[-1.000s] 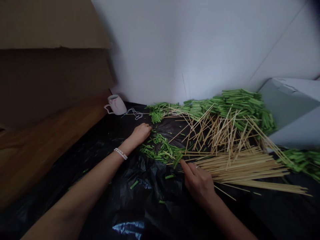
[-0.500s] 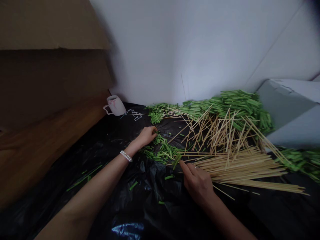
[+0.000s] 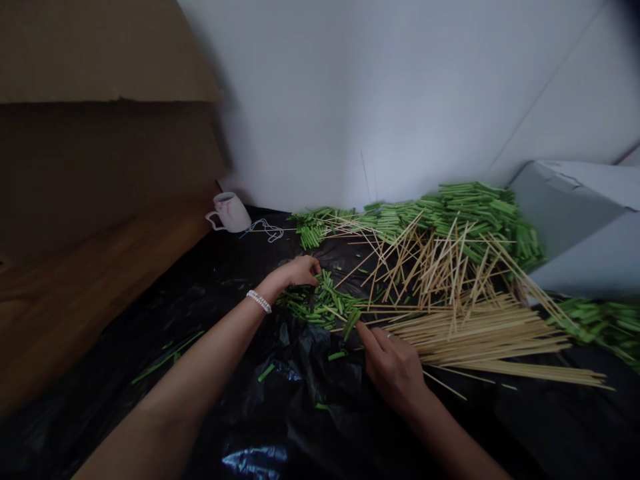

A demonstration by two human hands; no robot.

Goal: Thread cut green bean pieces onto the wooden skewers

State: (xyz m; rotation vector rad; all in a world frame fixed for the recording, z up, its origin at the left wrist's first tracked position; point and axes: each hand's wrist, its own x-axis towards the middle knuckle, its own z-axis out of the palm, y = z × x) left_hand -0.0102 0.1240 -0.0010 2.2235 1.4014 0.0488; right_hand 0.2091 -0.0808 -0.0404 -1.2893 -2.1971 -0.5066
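My left hand (image 3: 303,270), with a beaded bracelet (image 3: 259,301) at the wrist, reaches to the upper edge of a loose pile of cut green bean pieces (image 3: 327,300). Its fingers are curled together, and whatever lies between them is hidden. Lower right, my right hand (image 3: 393,367) is closed, with a ring on one finger. From its fingertips stick out green bean pieces (image 3: 351,325) side by side, which appear to be threaded on a thin bamboo skewer mostly hidden by the hand.
Bamboo skewers (image 3: 480,330) lie in a thick stack at right, others scattered above. Skewered green beans (image 3: 480,217) are heaped along the wall. A white mug (image 3: 233,213) and tangled string (image 3: 267,230) stand back left. A box (image 3: 575,220) is at right; black plastic (image 3: 210,373) covers the surface.
My left hand has moved slightly right and down towards the loose bean pile, its fingers curling in. The right hand stays almost in place with its bean pieces.
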